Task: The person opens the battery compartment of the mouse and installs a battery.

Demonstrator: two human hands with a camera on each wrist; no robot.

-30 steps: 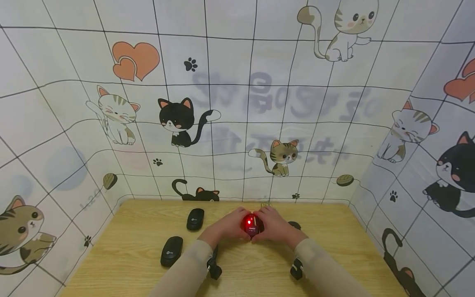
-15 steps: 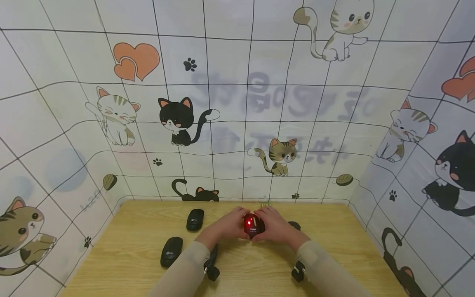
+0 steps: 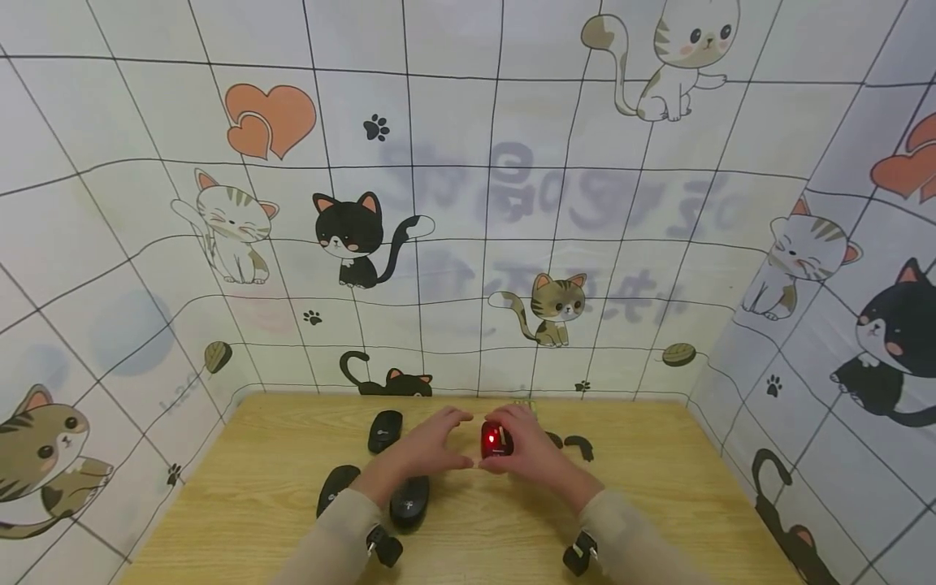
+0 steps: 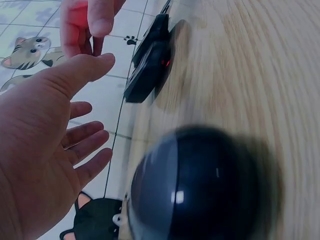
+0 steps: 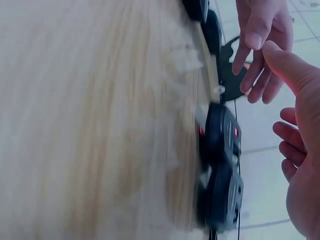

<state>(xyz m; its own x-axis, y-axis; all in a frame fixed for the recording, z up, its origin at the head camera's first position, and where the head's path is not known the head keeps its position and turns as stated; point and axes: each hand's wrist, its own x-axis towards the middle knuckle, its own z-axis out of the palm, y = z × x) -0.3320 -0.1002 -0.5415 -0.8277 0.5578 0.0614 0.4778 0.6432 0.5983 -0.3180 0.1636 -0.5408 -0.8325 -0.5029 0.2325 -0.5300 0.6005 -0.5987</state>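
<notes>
Between my two hands, a dark mouse with a glowing red light point(image 3: 497, 439) lies on the wooden table. My left hand point(image 3: 431, 445) is off to its left, thumb and fingers apart and holding nothing. My right hand point(image 3: 532, 448) overlaps the mouse's right side in the head view. From the right wrist view, that hand point(image 5: 302, 135) has loosely bent fingers and nothing in them, with the lit mouse point(image 5: 222, 132) standing apart below it. Beside it is a second dark device point(image 5: 225, 195). A black mouse point(image 3: 409, 502) lies by my left forearm, looming large point(image 4: 200, 185) in the left wrist view.
Two more black mice, one farther back point(image 3: 384, 431) and one nearer point(image 3: 336, 489), lie on the left of the table point(image 3: 504, 528). A black curved piece point(image 3: 580, 447) lies right of my right hand. Cat-patterned cloth point(image 3: 453, 268) rises behind and along both sides.
My left hand has moved left, away from the lit mouse and from my right hand, opening a gap. More of the black mouse by my left forearm and the curved piece at right now shows.
</notes>
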